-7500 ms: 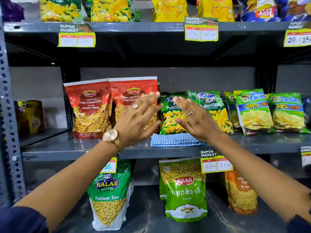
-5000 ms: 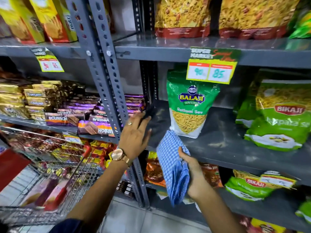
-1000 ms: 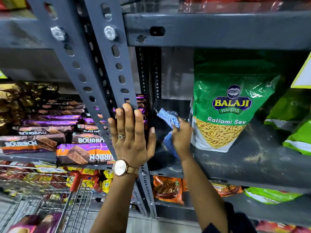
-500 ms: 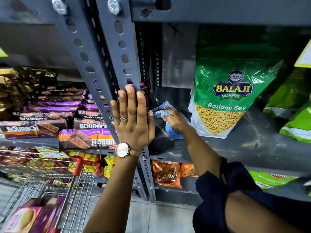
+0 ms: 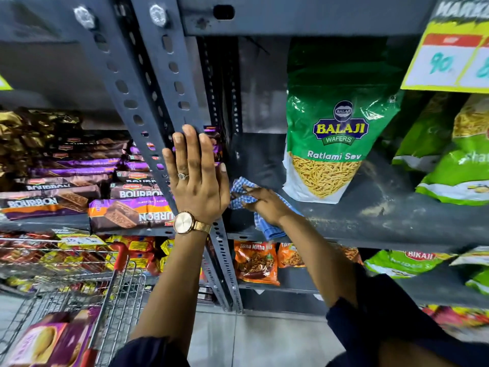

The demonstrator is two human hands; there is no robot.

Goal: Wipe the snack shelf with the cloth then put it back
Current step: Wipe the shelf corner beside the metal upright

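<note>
A blue checked cloth (image 5: pixel 267 229) lies on the dusty grey snack shelf (image 5: pixel 370 221), at its left front corner. My right hand (image 5: pixel 262 203) presses flat on top of the cloth, fingers pointing left. My left hand (image 5: pixel 197 176), with a ring and a gold watch, rests flat against the grey perforated upright post (image 5: pixel 158 83), fingers spread and holding nothing. Part of the cloth hangs over the shelf's front edge.
A green Balaji Ratlami Sev bag (image 5: pixel 336 144) stands just right of the cloth. More green bags (image 5: pixel 455 165) lie further right. Bourbon biscuit packs (image 5: pixel 127 210) fill the left shelf. A wire trolley (image 5: pixel 87 295) is at lower left. Orange snack packs (image 5: pixel 255 260) sit below.
My right hand with the cloth has slid from the back of the shelf corner toward the front edge. My left hand stays on the post.
</note>
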